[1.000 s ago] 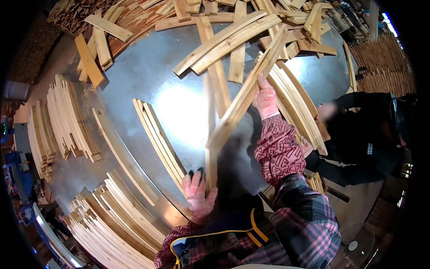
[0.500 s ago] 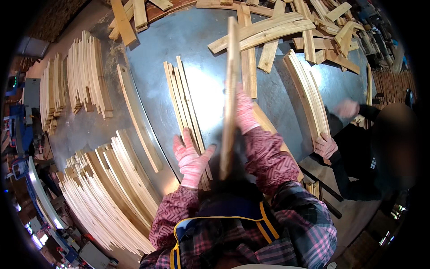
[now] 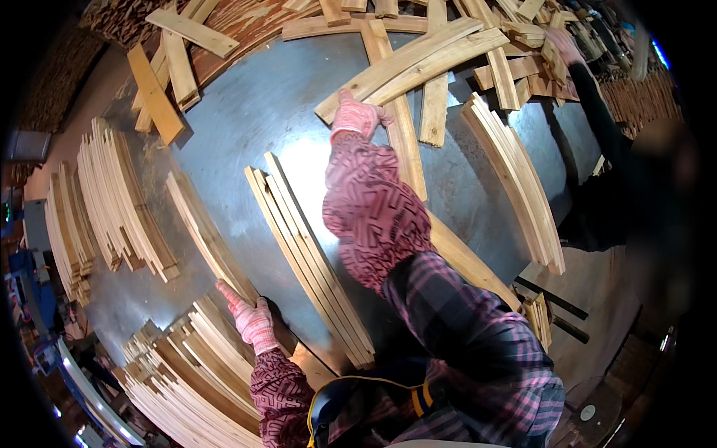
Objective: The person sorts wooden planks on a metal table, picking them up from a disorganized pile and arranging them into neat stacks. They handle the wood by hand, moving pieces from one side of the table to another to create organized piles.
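While the right hand touches the left end of two far curved boards, the left hand spans the left slats at their near end; cannot tell whether either grips. Judged step: taking hold; lifting calls for a firm pinch. Counts, edge-on and unsure: left slats two, centre slats four.

I can read no words, numbers or signs here; my dark-pink fabric sleeves carry only angular black patterning.
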Demonstrator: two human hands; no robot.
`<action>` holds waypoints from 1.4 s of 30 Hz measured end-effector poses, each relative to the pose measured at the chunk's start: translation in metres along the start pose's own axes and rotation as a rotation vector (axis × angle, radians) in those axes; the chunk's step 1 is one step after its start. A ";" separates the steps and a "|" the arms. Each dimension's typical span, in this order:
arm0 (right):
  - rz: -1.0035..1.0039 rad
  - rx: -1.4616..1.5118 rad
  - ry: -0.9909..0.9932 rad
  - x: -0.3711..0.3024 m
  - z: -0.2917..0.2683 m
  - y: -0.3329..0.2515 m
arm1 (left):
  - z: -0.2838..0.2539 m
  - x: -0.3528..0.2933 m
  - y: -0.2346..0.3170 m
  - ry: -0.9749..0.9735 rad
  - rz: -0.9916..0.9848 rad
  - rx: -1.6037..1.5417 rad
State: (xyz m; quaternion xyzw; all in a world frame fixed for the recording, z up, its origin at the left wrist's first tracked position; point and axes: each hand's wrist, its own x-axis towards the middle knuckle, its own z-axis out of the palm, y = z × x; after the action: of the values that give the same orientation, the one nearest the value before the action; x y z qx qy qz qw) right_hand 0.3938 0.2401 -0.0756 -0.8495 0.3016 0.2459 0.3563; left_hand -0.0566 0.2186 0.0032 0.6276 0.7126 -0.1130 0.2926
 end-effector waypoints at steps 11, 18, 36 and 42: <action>-0.624 0.057 -0.608 -0.071 -0.155 0.278 | 0.009 -0.060 0.054 0.069 0.701 -0.117; -0.763 -0.656 -0.747 -0.160 -0.214 0.397 | 0.053 -0.096 0.079 -0.262 0.418 0.033; -0.779 -0.867 -0.089 -0.036 -0.179 0.109 | 0.006 -0.108 0.059 -0.127 0.180 -0.712; -0.660 -0.268 -0.488 -0.002 -0.124 0.099 | 0.027 0.003 -0.012 0.369 0.400 -0.032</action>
State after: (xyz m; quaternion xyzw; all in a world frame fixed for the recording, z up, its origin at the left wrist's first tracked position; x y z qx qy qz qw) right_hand 0.3495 0.0917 -0.0421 -0.8562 -0.1140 0.3495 0.3631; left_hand -0.0610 0.2047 -0.0230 0.7611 0.6174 0.0749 0.1842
